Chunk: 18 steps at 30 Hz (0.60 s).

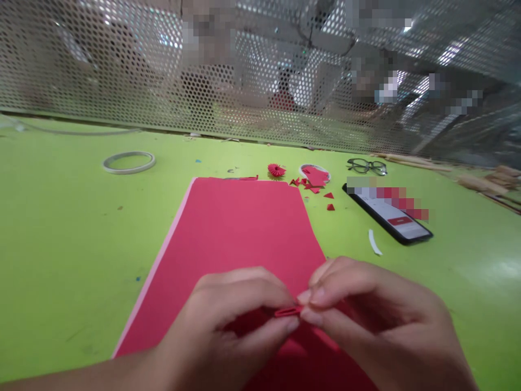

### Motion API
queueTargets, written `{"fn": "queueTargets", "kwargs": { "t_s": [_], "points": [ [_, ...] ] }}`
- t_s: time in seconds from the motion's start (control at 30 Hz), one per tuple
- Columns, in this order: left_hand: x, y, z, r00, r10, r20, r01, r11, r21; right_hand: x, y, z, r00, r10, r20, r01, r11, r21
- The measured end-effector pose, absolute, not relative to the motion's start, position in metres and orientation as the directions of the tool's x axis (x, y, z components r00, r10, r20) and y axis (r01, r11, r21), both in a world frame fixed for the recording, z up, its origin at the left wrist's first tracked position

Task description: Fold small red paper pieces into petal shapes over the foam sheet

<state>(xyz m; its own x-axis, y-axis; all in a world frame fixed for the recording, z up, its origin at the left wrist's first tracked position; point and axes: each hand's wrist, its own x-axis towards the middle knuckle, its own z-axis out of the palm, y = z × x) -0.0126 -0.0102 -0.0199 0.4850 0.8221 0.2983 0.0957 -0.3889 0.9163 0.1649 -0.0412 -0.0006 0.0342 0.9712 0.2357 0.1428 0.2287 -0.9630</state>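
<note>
A small folded strip of red paper (287, 312) is pinched between my two hands, low in the view. My left hand (232, 309) has its thumb and forefinger on the strip's left part. Thumb and fingertips of my right hand (366, 309) press together on its right end, hiding that end. Beneath both hands lies a large sheet of red paper (244, 228), with a pale pink edge showing along its left side. Beyond its far edge sits a pleated red paper rosette (276, 170).
Right of the rosette, red paper scraps (315, 176) lie in and around a pale ring. A phone (391, 214), eyeglasses (367, 166) and a white strip (374, 243) lie farther right. A tape roll (128, 163) rests at left. A perforated metal screen (260, 81) borders the green table (73, 244).
</note>
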Motion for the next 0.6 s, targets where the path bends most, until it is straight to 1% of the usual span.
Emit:
{"fn": "queueTargets", "kwargs": {
  "t_s": [0.07, 0.13, 0.17, 0.23, 0.33, 0.43, 0.53, 0.6],
  "points": [
    [-0.014, -0.010, -0.019, 0.499, 0.802, 0.329, 0.090, -0.426, 0.900, 0.164, -0.041, 0.001, 0.046, 0.980, 0.191, 0.103, 0.186, -0.977],
    [-0.015, -0.009, -0.018, 0.519, 0.792, 0.321, 0.112, -0.435, 0.894, 0.164, -0.038, 0.001, 0.044, 0.998, 0.054, 0.022, 0.054, -0.998],
    [-0.016, -0.009, -0.018, 0.547, 0.778, 0.309, 0.118, -0.437, 0.892, 0.164, -0.036, 0.001, 0.013, 1.000, -0.018, -0.035, -0.018, -0.999],
    [-0.019, -0.008, -0.017, 0.616, 0.740, 0.270, 0.127, -0.432, 0.893, 0.166, -0.032, -0.001, -0.091, 0.989, -0.118, -0.142, -0.130, -0.981],
    [-0.022, -0.007, -0.016, 0.679, 0.694, 0.238, 0.113, -0.419, 0.901, 0.169, -0.028, -0.007, -0.196, 0.963, -0.187, -0.209, -0.227, -0.951],
    [-0.022, -0.007, -0.016, 0.674, 0.697, 0.245, 0.090, -0.406, 0.909, 0.168, -0.032, -0.007, -0.202, 0.962, -0.185, -0.230, -0.230, -0.946],
    [-0.020, -0.007, -0.016, 0.646, 0.717, 0.263, 0.088, -0.411, 0.907, 0.164, -0.038, -0.001, -0.075, 0.982, -0.174, -0.197, -0.185, -0.963],
    [-0.019, -0.008, -0.015, 0.609, 0.742, 0.282, 0.096, -0.421, 0.902, 0.162, -0.041, 0.004, 0.025, 0.991, -0.132, -0.138, -0.127, -0.982]
  ]
}}
